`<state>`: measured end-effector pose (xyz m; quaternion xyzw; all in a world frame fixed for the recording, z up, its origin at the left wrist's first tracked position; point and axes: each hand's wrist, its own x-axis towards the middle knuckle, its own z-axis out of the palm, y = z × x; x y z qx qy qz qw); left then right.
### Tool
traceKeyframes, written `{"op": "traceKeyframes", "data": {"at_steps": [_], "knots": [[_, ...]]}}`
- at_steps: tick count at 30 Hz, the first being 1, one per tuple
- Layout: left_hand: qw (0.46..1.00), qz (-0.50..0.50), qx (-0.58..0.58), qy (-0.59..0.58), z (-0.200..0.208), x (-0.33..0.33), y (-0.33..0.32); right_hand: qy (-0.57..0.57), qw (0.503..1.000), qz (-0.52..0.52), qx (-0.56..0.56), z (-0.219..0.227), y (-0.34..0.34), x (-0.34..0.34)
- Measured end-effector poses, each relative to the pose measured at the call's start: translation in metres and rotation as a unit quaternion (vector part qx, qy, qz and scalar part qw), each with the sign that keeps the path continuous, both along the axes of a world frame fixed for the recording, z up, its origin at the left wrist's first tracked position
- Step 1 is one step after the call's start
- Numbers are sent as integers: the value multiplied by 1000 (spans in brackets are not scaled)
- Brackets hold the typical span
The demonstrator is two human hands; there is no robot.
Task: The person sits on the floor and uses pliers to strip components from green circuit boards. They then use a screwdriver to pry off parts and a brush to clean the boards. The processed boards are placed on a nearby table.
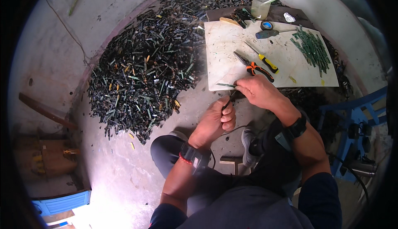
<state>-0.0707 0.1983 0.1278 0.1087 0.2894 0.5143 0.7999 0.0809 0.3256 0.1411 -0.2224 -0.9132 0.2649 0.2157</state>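
My left hand (pixel 213 120) is closed in a fist, its fingers wrapped round a small dark piece that they mostly hide. Just beyond it, at the near edge of a white board (pixel 224 50), my right hand (pixel 260 92) pinches a thin green strip (pixel 226 85) like a narrow circuit board. The two hands are close together but apart. Past the right hand lie pliers (pixel 259 69) with orange-and-black handles and a screwdriver (pixel 267 62) with a yellow-and-black handle. A heap of similar green strips (pixel 313 48) rests on the board's right side.
A large pile of dark strips (pixel 145 67) covers the floor at the left and back. At the board's far side are a blue-handled screwdriver (pixel 267 34), a blue tape roll (pixel 266 25) and a plastic cup (pixel 260 7) with a white stick. A blue chair (pixel 354 117) stands right.
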Motion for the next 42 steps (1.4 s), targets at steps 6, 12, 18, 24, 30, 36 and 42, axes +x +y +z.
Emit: {"op": "traceKeyframes", "data": {"at_steps": [6,12,18,24,30,36,42], "knots": [[996,27,29,80,1,11,-1,41,998,-41,-4,-3,-3,-3],[987,49,42,144,3,18,-3,80,996,-38,17,-2,-4,-7],[976,73,89,183,3,25,2,79,993,-91,16,-3,-5,-8],[969,77,115,206,4,28,1,101,987,-122,-32,-13,-4,-11],[966,63,123,218,2,31,-1,130,971,-106,-173,-6,-2,-14],[968,49,125,213,-6,31,-7,134,971,-76,-185,-8,4,-9],[971,44,114,207,-2,23,-8,191,848,-56,-491,4,-1,-8]]}}
